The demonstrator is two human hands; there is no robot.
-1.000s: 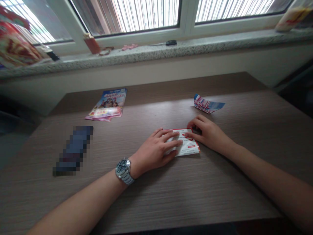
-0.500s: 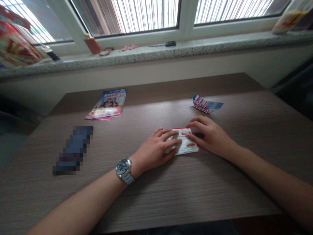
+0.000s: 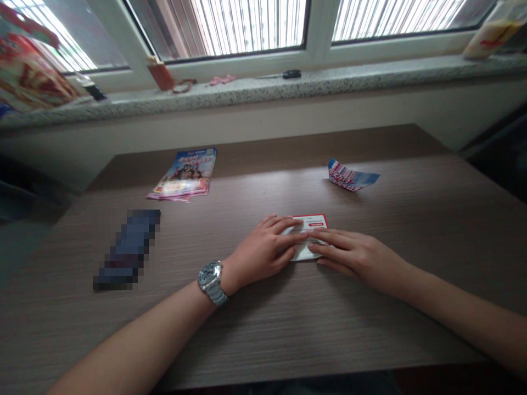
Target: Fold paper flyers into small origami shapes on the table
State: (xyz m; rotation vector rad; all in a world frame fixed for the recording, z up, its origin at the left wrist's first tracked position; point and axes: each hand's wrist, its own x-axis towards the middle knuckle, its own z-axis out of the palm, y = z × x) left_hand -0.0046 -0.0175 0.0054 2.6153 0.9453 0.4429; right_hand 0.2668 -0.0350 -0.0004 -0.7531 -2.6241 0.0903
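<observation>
"Where's the white leaflet [image 3: 316,220]?"
"On the bench [image 3: 263,340], partly hidden under left hand [image 3: 263,248] and right hand [image 3: 362,255], both grips released."
"Around it?"
"Folded flyer [image 3: 353,178] beyond; flyer stack [image 3: 187,173], blurred dark object [image 3: 127,249] leftward."

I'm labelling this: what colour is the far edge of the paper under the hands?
Red; the far edge shows best in the head view.

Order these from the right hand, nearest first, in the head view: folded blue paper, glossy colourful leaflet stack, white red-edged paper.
1. White red-edged paper, partly under the right hand.
2. Folded blue paper, beyond the hand.
3. Leaflet stack, far left.
</observation>
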